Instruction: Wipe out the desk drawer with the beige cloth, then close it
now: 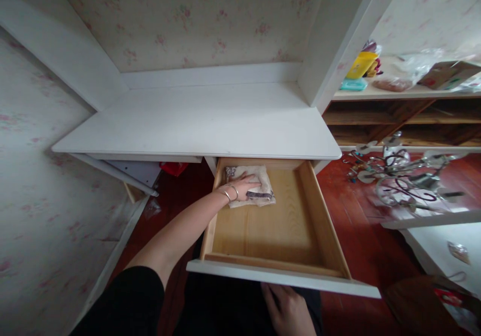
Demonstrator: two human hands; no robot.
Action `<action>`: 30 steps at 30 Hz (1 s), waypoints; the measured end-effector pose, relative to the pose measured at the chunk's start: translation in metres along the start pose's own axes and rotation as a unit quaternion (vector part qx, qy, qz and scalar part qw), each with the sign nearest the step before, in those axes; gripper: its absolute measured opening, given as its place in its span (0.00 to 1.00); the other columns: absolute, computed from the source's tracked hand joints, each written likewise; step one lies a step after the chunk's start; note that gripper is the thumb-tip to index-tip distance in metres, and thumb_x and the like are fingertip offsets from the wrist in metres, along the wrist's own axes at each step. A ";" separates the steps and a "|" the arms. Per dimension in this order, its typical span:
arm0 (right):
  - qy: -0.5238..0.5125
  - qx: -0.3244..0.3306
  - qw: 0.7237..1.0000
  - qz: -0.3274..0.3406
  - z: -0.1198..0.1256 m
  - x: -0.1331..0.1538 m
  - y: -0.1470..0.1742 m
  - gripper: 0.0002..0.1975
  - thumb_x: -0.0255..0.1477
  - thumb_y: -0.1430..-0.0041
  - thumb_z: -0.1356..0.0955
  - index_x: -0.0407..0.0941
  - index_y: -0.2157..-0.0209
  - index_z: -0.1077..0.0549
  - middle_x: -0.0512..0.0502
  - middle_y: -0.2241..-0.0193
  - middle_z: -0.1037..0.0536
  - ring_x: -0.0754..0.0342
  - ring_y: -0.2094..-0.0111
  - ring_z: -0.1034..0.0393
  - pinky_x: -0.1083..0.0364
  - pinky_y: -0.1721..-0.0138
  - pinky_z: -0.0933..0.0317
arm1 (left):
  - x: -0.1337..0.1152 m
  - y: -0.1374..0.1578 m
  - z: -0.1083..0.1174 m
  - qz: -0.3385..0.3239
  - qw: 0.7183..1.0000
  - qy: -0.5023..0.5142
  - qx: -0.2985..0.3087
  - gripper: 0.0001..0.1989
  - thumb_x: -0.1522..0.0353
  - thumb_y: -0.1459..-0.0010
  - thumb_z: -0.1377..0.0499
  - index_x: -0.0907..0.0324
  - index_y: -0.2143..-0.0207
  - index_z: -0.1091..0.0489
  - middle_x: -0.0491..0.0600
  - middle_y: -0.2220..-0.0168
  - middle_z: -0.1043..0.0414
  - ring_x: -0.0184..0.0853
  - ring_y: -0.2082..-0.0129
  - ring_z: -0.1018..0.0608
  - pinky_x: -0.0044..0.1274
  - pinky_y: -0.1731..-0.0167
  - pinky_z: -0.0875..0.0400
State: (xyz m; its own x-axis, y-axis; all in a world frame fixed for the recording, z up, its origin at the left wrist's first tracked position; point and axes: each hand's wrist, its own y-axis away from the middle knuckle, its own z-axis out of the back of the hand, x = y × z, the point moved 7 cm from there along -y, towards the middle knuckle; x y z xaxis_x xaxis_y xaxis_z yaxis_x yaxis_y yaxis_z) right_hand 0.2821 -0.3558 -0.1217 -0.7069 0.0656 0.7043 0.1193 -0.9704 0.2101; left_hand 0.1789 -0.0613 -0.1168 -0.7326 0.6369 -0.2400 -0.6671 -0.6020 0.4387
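Observation:
A wooden drawer (300, 236) with a white front is pulled out from under the white desk (210, 120). My left hand (243, 185), with bangles at the wrist, lies flat with spread fingers on a folded beige cloth (265, 177) with dark patterned patches. The cloth rests on the drawer's bottom at the back left. Below the drawer front, close to my dark-clothed lap, is my right hand (287, 308). Its fingers are partly hidden by shadow and the drawer front, so what they touch does not show.
A chandelier (409, 176) lies on the red wooden floor at right. Behind it, a low shelf unit (391, 113) holds a yellow container (362, 64), plastic bags and a cardboard box (447, 74). A red object (173, 168) sits under the desk. Floral-papered wall (33, 176) borders the left.

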 end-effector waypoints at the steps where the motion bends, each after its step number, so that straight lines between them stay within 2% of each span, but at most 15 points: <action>1: 0.003 0.007 1.000 0.002 -0.001 0.000 0.000 0.24 0.39 0.29 0.45 0.48 0.60 0.19 0.42 0.61 0.18 0.47 0.59 0.23 0.55 0.56 0.33 | -0.006 -0.003 -0.002 -0.003 1.000 0.006 0.000 0.41 0.64 0.48 0.37 0.38 0.34 0.50 0.44 0.28 0.65 0.56 0.31 0.58 0.54 0.42 0.43; 4: 0.013 0.011 1.000 0.010 0.000 -0.001 -0.001 0.24 0.38 0.29 0.45 0.47 0.61 0.19 0.42 0.62 0.18 0.46 0.60 0.22 0.54 0.57 0.33 | -0.029 -0.018 -0.005 -0.011 1.000 0.014 -0.002 0.42 0.63 0.48 0.37 0.37 0.34 0.51 0.43 0.28 0.67 0.57 0.30 0.60 0.59 0.43 0.46; 10: 0.036 0.038 0.999 0.015 0.003 0.004 -0.001 0.22 0.35 0.29 0.44 0.47 0.59 0.21 0.43 0.61 0.18 0.47 0.59 0.23 0.55 0.56 0.33 | -0.082 -0.071 0.001 -0.044 0.999 0.012 0.009 0.41 0.65 0.47 0.38 0.36 0.34 0.49 0.40 0.28 0.67 0.59 0.31 0.62 0.64 0.44 0.50; 15: 0.029 0.035 0.999 -0.012 0.009 0.009 0.001 0.22 0.35 0.29 0.44 0.46 0.59 0.21 0.43 0.59 0.19 0.47 0.58 0.23 0.53 0.54 0.34 | -0.104 -0.089 0.001 -0.052 0.999 0.011 0.005 0.39 0.65 0.45 0.39 0.37 0.34 0.49 0.41 0.28 0.67 0.58 0.30 0.62 0.62 0.43 0.49; 20: 0.022 0.035 0.999 -0.018 0.011 0.011 0.000 0.21 0.34 0.29 0.43 0.45 0.59 0.20 0.41 0.59 0.19 0.46 0.57 0.24 0.51 0.52 0.34 | -0.122 -0.068 -0.002 -0.078 0.997 -0.021 0.006 0.39 0.66 0.45 0.39 0.40 0.34 0.49 0.45 0.28 0.63 0.60 0.32 0.57 0.62 0.45 0.45; 24: 0.023 0.054 0.998 -0.014 0.010 0.010 -0.001 0.20 0.34 0.30 0.43 0.45 0.59 0.21 0.41 0.58 0.19 0.45 0.56 0.24 0.51 0.52 0.34 | -0.148 -0.039 -0.017 -0.106 0.992 -0.069 0.020 0.40 0.67 0.48 0.37 0.40 0.34 0.47 0.46 0.29 0.60 0.61 0.34 0.52 0.61 0.48 0.40; 30: 0.032 0.072 0.997 -0.012 0.010 0.009 -0.002 0.19 0.35 0.30 0.43 0.45 0.56 0.22 0.42 0.60 0.19 0.44 0.58 0.23 0.50 0.55 0.33 | -0.180 0.011 -0.047 -0.116 0.991 -0.068 0.001 0.31 0.68 0.41 0.44 0.40 0.36 0.42 0.46 0.29 0.56 0.60 0.37 0.46 0.56 0.52 0.33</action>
State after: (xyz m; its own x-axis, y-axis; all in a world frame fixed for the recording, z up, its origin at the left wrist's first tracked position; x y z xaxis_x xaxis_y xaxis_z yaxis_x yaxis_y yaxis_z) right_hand 0.2826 -0.3507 -0.1086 -0.7534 0.0679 0.6541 0.1975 -0.9254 0.3235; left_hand 0.2975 -0.2049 -0.1093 -0.5338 0.8178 -0.2152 -0.8156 -0.4306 0.3865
